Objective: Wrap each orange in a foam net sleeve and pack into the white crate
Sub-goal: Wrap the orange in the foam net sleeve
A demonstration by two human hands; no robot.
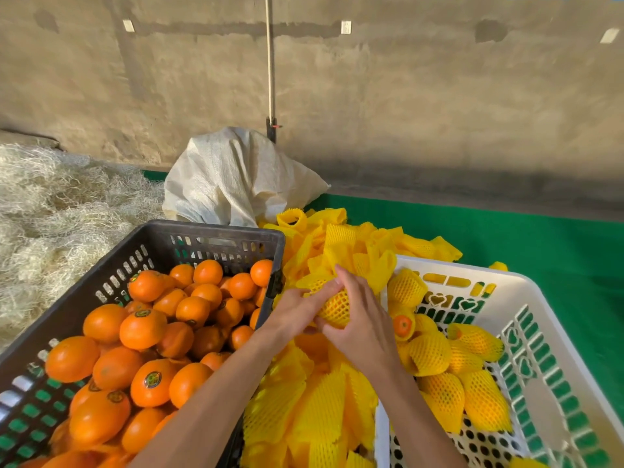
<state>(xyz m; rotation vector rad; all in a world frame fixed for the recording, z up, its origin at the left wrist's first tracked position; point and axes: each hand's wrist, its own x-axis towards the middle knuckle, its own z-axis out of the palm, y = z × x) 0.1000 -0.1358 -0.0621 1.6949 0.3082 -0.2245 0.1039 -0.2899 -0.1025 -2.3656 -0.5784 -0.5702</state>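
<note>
sleeves (305,405): loose yellow pile between the two crates, bottom cut off by the frame
black crate (216,233): left of the pile, heaped with bare oranges (143,327), near corner out of view
white crate (540,332): right of the pile, wrapped fruit (434,352) along its left side, right end cut off
left hand (292,310): over the pile, fingers closed on the netted orange
right hand (363,319): gripping the same one, covers most of it
orange (334,307): half in its net, above the pile, not yet in the white crate
sack (236,177): behind the pile, contents hidden
</note>
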